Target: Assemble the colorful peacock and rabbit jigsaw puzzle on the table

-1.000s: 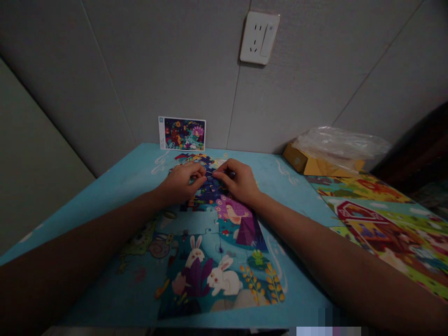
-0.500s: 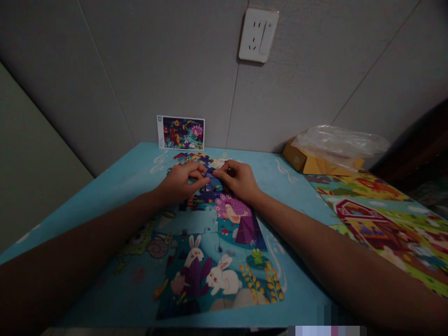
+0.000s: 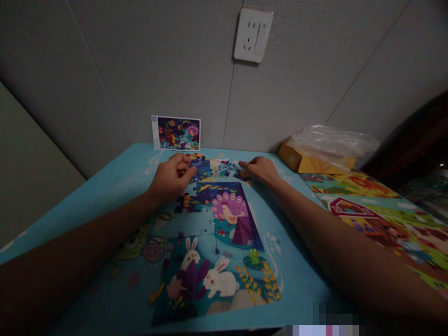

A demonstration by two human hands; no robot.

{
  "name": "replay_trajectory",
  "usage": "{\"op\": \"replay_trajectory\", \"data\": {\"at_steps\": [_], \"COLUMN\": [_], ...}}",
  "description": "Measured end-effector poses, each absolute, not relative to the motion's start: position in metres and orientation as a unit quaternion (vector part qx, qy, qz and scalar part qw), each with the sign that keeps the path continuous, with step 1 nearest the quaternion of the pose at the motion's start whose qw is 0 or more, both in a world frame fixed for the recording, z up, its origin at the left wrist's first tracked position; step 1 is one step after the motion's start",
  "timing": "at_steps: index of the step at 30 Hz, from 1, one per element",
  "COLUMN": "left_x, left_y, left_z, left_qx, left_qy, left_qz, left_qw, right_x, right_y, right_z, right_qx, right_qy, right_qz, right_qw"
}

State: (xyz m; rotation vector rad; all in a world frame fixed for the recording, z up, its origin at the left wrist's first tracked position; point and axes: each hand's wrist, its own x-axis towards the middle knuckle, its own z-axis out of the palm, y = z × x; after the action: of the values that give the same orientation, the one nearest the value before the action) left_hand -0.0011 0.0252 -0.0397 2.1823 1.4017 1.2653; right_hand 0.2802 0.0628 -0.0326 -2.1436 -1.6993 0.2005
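Note:
On the light blue table lies a partly joined jigsaw puzzle showing white rabbits, a frog and a pink peacock. My left hand is closed, thumb and fingers pinched at the left edge of a dark blue puzzle piece above the puzzle's upper left. Beneath its fingertips, more pieces are partly hidden. My right hand reaches over loose puzzle pieces behind the puzzle. Its index finger is stretched out at a dark piece, while the thumb is mostly hidden.
A picture card of the puzzle scene leans against the wall. At the back right sits a yellow box with a clear plastic bag on it. Another colourful farm puzzle covers the right side. A socket is on the wall.
My hands have moved apart. The right has left the dark blue piece and gone right to the loose pieces; the left has shifted slightly left with that piece. The peacock section is uncovered.

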Motion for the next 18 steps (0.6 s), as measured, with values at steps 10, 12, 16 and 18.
{"op": "replay_trajectory", "data": {"at_steps": [10, 12, 16, 18], "left_x": [-0.001, -0.001, 0.000, 0.001], "left_y": [0.025, 0.025, 0.023, 0.022], "left_z": [-0.038, -0.038, -0.039, -0.040], "left_qx": [0.747, 0.757, 0.782, 0.798], "left_qy": [0.510, 0.499, 0.464, 0.439], "left_qz": [0.410, 0.406, 0.397, 0.391], "left_qw": [0.115, 0.113, 0.128, 0.135], "right_x": [0.255, 0.253, 0.237, 0.226], "right_y": [0.054, 0.052, 0.040, 0.032], "right_z": [-0.042, -0.044, -0.042, -0.043], "right_qx": [-0.729, -0.700, -0.488, -0.356], "right_qy": [-0.668, -0.679, -0.795, -0.865], "right_qz": [0.010, -0.024, -0.017, 0.030], "right_qw": [0.147, 0.220, 0.360, 0.353]}}
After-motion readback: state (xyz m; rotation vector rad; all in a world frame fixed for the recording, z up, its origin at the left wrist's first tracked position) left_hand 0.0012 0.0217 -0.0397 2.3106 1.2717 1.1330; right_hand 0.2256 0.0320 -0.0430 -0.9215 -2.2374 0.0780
